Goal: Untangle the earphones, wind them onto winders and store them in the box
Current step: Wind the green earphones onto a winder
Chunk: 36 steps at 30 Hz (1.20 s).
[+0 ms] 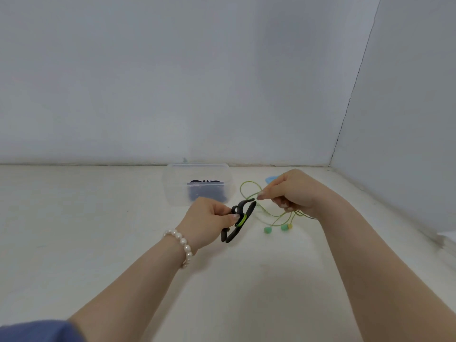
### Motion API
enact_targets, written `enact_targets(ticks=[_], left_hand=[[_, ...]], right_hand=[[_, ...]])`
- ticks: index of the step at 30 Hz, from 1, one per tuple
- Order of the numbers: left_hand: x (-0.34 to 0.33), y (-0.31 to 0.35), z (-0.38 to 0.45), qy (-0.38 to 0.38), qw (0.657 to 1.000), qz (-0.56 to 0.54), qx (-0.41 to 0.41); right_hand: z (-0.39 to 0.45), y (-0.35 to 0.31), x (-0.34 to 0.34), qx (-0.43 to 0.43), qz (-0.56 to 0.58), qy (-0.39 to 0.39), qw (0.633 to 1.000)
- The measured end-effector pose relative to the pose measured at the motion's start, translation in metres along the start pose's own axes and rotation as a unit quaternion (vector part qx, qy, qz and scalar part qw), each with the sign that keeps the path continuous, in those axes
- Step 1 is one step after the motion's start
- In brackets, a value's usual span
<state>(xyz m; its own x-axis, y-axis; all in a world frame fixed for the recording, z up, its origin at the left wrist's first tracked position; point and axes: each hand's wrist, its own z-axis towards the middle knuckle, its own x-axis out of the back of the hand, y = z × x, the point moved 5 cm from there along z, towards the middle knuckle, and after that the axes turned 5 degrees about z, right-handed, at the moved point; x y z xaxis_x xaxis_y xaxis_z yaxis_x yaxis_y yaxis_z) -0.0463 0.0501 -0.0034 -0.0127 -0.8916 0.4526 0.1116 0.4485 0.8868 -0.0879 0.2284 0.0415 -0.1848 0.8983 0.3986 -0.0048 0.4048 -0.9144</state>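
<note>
My left hand (209, 219) grips a black winder (238, 222) above the white table, thumb pressed on a turn of green cable wound around its middle. My right hand (288, 191) pinches the green earphone cable (249, 187) just beyond the winder's upper tip. The rest of that cable loops loosely under my right hand, and two green earbuds (275, 228) dangle near the table. A clear plastic box (170, 191) stands behind the winder against the wall, with a dark wound winder (206, 191) inside it.
A light blue object (271, 179) lies partly hidden behind my right hand. Walls close the table at the back and on the right. A pearl bracelet (181, 243) is on my left wrist.
</note>
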Motion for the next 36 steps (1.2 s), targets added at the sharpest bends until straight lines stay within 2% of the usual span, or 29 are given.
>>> enact_targets(ticks=[4, 7, 10, 13, 15, 17, 22, 26, 30, 36], left_hand=[[0.000, 0.002, 0.000, 0.001, 0.999, -0.041, 0.000], [0.001, 0.000, 0.002, 0.006, 1.000, -0.021, 0.000], [0.006, -0.006, 0.006, 0.044, 0.999, -0.022, 0.011], [0.011, -0.009, 0.008, 0.091, 0.994, -0.054, 0.027], [0.017, -0.009, 0.008, 0.132, 0.985, -0.102, 0.040], [0.021, -0.009, 0.006, 0.151, 0.972, -0.170, 0.053], [0.024, -0.006, 0.002, 0.159, 0.940, -0.293, 0.071], [0.016, 0.005, -0.002, 0.088, 0.938, -0.333, 0.037], [0.006, 0.015, -0.007, 0.027, 0.956, -0.293, 0.005], [0.003, 0.017, -0.009, 0.001, 0.983, -0.183, -0.006]], right_hand=[[0.002, 0.001, 0.004, -0.011, 0.056, 0.039, 0.998], [-0.001, -0.002, 0.000, 0.006, 0.082, 0.022, 0.996], [-0.006, -0.014, -0.012, 0.030, 0.076, -0.026, 0.996], [-0.015, -0.022, -0.031, 0.032, 0.061, -0.118, 0.991], [-0.022, -0.024, -0.047, 0.026, 0.069, -0.191, 0.979], [-0.026, -0.023, -0.060, 0.019, 0.089, -0.224, 0.970], [-0.026, -0.013, -0.076, -0.013, 0.069, -0.257, 0.964], [-0.027, -0.001, -0.077, -0.039, -0.008, -0.292, 0.955], [-0.022, 0.008, -0.068, -0.055, -0.043, -0.263, 0.962], [-0.007, 0.009, -0.040, -0.006, -0.088, -0.097, 0.991]])
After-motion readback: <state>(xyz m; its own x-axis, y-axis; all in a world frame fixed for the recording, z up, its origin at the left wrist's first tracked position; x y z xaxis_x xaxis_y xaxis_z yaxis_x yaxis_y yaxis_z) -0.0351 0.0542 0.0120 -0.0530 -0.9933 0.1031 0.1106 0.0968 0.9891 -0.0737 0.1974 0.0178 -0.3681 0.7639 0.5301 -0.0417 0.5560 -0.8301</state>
